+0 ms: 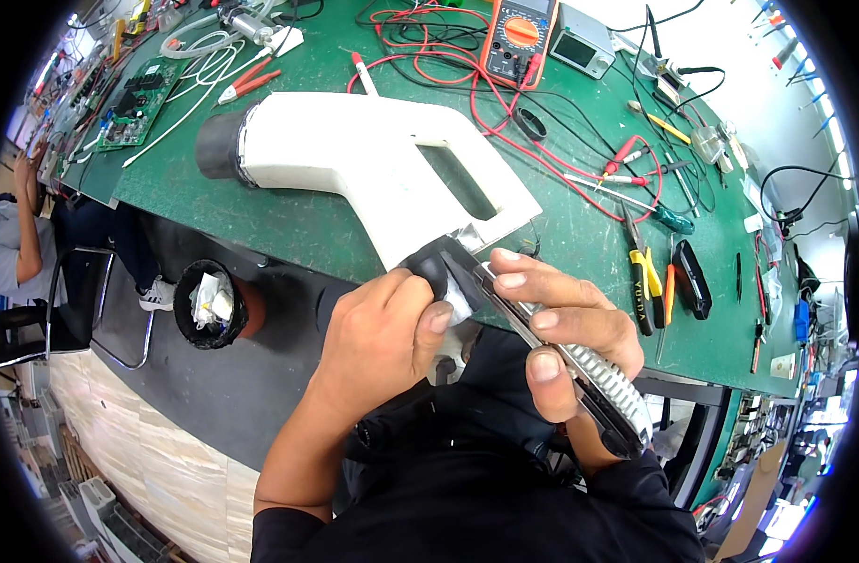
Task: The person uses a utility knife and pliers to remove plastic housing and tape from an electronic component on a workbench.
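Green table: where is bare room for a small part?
Bare patches: between the white housing and the table's front edge, at left; between the housing and yellow-black pliers. Crowded: beyond the housing, where red leads tangle near the multimeter.

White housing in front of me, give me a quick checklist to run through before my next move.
1. Left hand gripping the black piece at the white housing's near end: ok.
2. Right hand holding the long ribbed part: ok, thumb and fingers are on it.
3. White housing borne by the green bench: cannot tell, its underside is hidden.
4. Red test probe clear of the housing: not ok, it runs right up to the far edge.
5. Yellow-and-black pliers close by: ok, on the bench near the right hand.
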